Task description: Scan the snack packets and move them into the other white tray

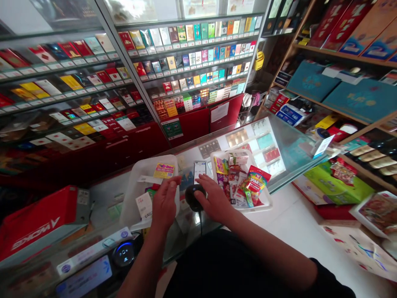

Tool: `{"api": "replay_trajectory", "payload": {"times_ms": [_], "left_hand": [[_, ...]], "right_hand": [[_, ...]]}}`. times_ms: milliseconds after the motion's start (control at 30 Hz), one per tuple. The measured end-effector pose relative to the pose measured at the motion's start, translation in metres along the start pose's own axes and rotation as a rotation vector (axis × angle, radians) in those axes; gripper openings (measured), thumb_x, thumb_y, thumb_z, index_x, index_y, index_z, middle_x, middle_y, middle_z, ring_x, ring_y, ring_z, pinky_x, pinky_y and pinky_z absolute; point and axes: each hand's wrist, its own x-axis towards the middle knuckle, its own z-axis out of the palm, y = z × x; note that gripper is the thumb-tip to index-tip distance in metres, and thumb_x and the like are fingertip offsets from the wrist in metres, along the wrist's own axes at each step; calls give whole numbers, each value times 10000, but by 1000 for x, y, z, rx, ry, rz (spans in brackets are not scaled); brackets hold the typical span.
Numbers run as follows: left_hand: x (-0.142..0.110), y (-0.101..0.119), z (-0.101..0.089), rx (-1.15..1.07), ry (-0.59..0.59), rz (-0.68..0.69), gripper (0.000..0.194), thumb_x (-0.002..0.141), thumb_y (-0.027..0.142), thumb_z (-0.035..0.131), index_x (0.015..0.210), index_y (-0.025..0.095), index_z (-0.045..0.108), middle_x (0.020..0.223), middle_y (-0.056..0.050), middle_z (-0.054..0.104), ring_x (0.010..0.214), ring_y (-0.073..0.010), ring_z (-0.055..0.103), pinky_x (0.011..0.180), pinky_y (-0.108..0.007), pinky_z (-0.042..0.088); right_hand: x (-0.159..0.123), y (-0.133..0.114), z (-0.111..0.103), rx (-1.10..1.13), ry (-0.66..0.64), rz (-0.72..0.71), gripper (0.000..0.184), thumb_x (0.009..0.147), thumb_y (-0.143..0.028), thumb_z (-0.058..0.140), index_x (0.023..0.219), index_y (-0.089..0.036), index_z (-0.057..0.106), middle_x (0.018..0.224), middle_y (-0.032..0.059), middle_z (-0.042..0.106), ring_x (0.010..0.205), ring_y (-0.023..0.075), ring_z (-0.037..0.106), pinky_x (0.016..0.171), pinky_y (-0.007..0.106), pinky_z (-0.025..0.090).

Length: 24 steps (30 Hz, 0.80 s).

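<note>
My left hand (166, 201) is over the right side of a white plastic bin (128, 207), fingers stretched to the right, nothing visible in it. Inside that bin lie a yellow-and-pink candy packet (164, 170) and a white box (144, 205). My right hand (214, 199) is against a black, rounded corded device (194, 198), which looks like a barcode scanner; the thumb lies on its right edge and the fingers reach forward. Just beyond the fingertips is a phone (199, 167) with a lit screen. To the right, a second white bin (263, 203) holds snack packets, including a red candy bag (254, 182).
The glass counter (294, 145) runs across in front of me. Cigarette shelves (186, 43) line the back wall. A red box (43, 223) and a device with a lit display (87, 279) are at left. Shelves with teal boxes (359, 101) stand at right.
</note>
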Motion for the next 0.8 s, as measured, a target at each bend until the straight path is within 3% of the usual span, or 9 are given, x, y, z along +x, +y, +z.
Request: {"api": "replay_trajectory", "payload": {"times_ms": [167, 333, 533, 700, 800], "left_hand": [[-8, 14, 32, 28, -150, 62, 447, 982, 533, 477, 1144, 193, 719, 1143, -80, 741, 1077, -254, 678, 976, -392, 519], [-20, 23, 71, 39, -373, 93, 399, 991, 478, 467, 1164, 208, 703, 1170, -71, 736, 1089, -243, 671, 970, -361, 513], [-32, 11, 130, 62, -691, 68, 380, 962, 446, 497, 1198, 207, 675, 1206, -78, 724, 1089, -236, 666, 979, -346, 501], [-30, -14, 176, 76, -820, -8, 393, 959, 463, 448, 1073, 188, 704, 1137, -118, 729, 1042, -260, 668, 926, -374, 505], [-28, -25, 198, 69, -834, -97, 403, 957, 478, 435, 1019, 185, 704, 1059, -116, 737, 975, -253, 666, 885, -372, 507]], "right_hand": [[-20, 30, -25, -45, 111, 84, 451, 962, -387, 554, 1367, -206, 629, 1476, 143, 558, 1411, 300, 476, 1184, 538, 358], [-46, 55, -53, -129, 222, 188, 435, 953, -425, 550, 1303, -191, 660, 1418, 149, 605, 1334, 312, 546, 1138, 528, 414], [-83, 89, -83, -317, 387, 377, 413, 925, -451, 549, 1188, -167, 692, 1195, 151, 709, 1091, 306, 664, 968, 473, 519], [-101, 111, -93, -430, 348, 554, 401, 927, -453, 517, 1153, -180, 706, 1091, 132, 732, 924, 272, 694, 778, 394, 534], [-102, 117, -91, -468, 272, 620, 350, 932, -471, 512, 1086, -235, 719, 1031, 91, 745, 882, 253, 692, 722, 358, 510]]}}
